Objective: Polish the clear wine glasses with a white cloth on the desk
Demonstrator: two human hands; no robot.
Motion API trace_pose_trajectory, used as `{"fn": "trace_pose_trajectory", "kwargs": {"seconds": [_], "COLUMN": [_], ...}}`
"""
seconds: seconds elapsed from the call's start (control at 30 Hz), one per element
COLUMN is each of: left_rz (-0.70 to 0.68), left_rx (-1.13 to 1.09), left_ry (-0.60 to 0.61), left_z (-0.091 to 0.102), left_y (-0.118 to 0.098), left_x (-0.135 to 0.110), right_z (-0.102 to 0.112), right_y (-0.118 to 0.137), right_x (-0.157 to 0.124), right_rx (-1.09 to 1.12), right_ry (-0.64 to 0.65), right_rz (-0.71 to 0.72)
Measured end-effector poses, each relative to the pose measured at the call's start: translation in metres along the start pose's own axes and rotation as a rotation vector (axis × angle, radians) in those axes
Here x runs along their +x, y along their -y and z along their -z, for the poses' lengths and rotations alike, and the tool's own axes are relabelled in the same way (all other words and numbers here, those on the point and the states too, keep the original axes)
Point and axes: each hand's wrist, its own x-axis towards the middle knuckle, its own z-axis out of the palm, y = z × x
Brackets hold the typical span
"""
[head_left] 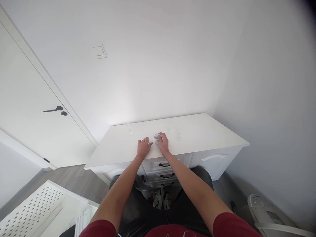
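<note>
Right hand [163, 142] grips a small crumpled wad [156, 136], possibly tissue, near-centre on the white desk [209, 131]; left hand [143, 146] lies flat, open, just beside; risk: a loose fingertip pinch may drop the wad.

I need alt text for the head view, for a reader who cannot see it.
Two bare hands rest on a white desk: the left hand lies flat, the right hand grips a small whitish wad. Black-handled drawers sit below.

Bench [202, 131]: white top, no writing to read.
Wall switch [100, 51]: blank plate, no marking legible.
Door [29, 108]: no sign or number.
Appliance [269, 214]: panel too blurred to read.
</note>
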Motion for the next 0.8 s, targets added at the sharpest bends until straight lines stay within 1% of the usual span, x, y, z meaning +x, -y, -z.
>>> {"fn": "trace_pose_trajectory", "kwargs": {"seconds": [0.03, 0.07, 0.13, 0.2, 0.3, 0.37, 0.5, 0.53, 0.63, 0.67, 0.8], "left_rz": [-0.003, -0.008, -0.02, -0.022, -0.021, -0.033, -0.061, -0.059, -0.042, -0.042, -0.032], "left_rx": [0.004, 0.011, 0.032, 0.066, 0.1, 0.092, 0.038, 0.036, 0.044, 0.039, 0.005], "left_ry": [0.001, 0.004, 0.02, 0.043, 0.057, 0.053, 0.029, 0.03, 0.06, 0.07, 0.082], "left_z": [0.0, 0.0, 0.001, 0.001, 0.002, 0.002, 0.002, 0.002, 0.003, 0.003, 0.004], "left_y": [0.0, 0.0, 0.0, 0.0, 0.0, 0.0, -0.001, -0.001, -0.001, -0.001, -0.003], "left_x": [0.0, 0.0, 0.0, 0.0, 0.001, 0.001, 0.001, 0.0, 0.0, -0.001, 0.0], "right_z": [-0.001, -0.002, -0.005, -0.005, 0.0, 0.006, 0.015, 0.016, 0.021, 0.023, 0.031], "right_y": [0.004, 0.007, 0.01, 0.01, 0.005, 0.002, -0.001, -0.001, -0.002, -0.002, -0.002], "right_x": [-0.001, -0.002, -0.004, -0.005, -0.003, -0.001, 0.001, 0.002, 0.004, 0.004, 0.005], "right_rx": [0.009, 0.014, 0.01, -0.032, -0.184, -0.32, -0.597, -0.652, -0.796, -0.844, -0.983], "right_ry": [0.017, 0.062, 0.195, 0.337, 0.516, 0.598, 0.573, 0.597, 0.742, 0.743, 0.593], "right_rz": [0.05, 0.095, 0.162, 0.188, 0.21, 0.26, 0.302, 0.327, 0.434, 0.436, 0.349]}}
